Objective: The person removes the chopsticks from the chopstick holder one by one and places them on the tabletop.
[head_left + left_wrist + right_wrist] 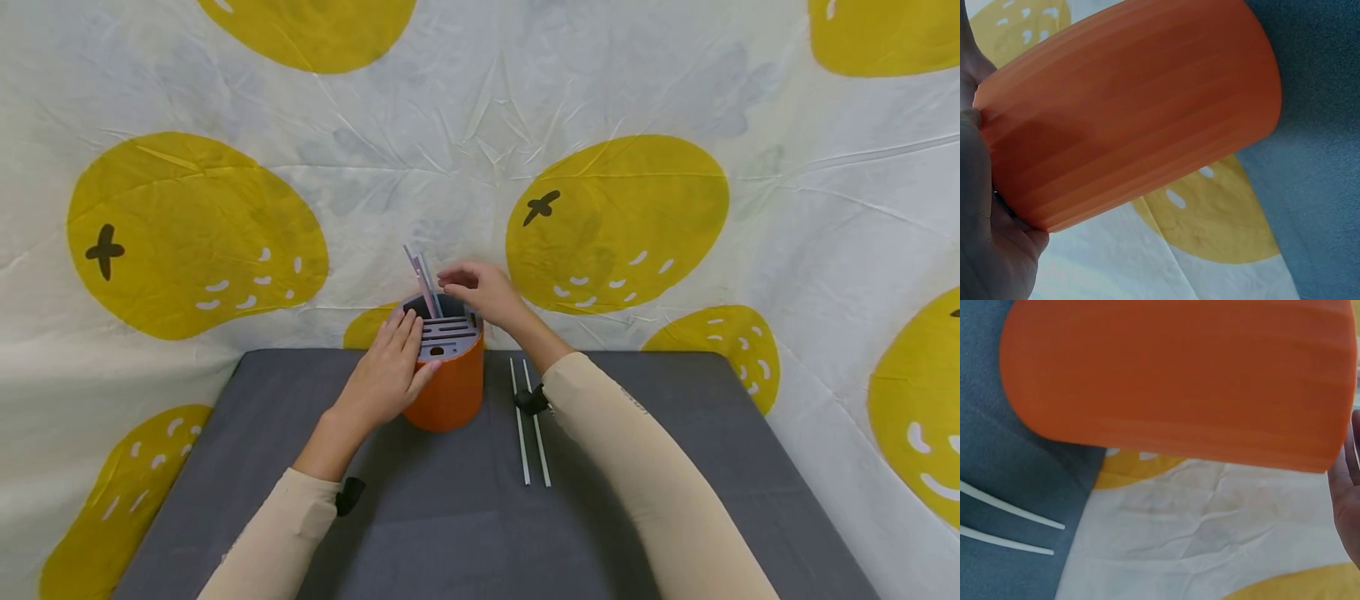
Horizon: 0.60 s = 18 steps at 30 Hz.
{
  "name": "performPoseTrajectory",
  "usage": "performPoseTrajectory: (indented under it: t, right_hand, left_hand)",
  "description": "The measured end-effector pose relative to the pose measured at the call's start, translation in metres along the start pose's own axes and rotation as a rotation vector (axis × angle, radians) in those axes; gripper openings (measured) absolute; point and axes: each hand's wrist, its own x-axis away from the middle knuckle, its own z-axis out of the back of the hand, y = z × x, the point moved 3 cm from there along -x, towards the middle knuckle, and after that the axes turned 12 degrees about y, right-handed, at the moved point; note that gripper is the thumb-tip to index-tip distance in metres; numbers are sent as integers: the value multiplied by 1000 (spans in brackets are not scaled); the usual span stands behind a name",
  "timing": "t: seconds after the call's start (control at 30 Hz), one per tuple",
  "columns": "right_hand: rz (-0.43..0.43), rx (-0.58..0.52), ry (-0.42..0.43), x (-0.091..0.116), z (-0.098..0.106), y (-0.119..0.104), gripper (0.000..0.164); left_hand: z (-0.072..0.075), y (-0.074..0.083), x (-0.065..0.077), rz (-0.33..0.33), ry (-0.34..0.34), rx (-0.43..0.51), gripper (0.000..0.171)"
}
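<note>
An orange utensil holder stands upright at the back of the table, topped by a grey slotted insert. Several thin chopsticks, pinkish and pale blue, rise from its rear opening. My left hand rests on the holder's left rim, fingers laid over the insert and thumb at the near edge. Above the right rear rim hovers my right hand, its fingers loosely bent beside the chopsticks, with nothing seen between them. In the right wrist view the holder covers most of that hand's surroundings.
Two white chopsticks lie side by side on the dark grey table, right of the holder and beside the right sleeve. A white cloth with yellow fruit prints hangs right behind the table's back edge.
</note>
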Motion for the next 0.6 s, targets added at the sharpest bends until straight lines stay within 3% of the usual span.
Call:
performPoseTrajectory:
  t: [0.37,0.6]
  right_hand:
    - [45,121,-12,-8,-19,-9,28]
    - [39,118,1,-8,-25,-8,23]
  left_hand:
    - [1,0,-1,5,-9,9,75]
    - [1,0,0,4,-9,9,74]
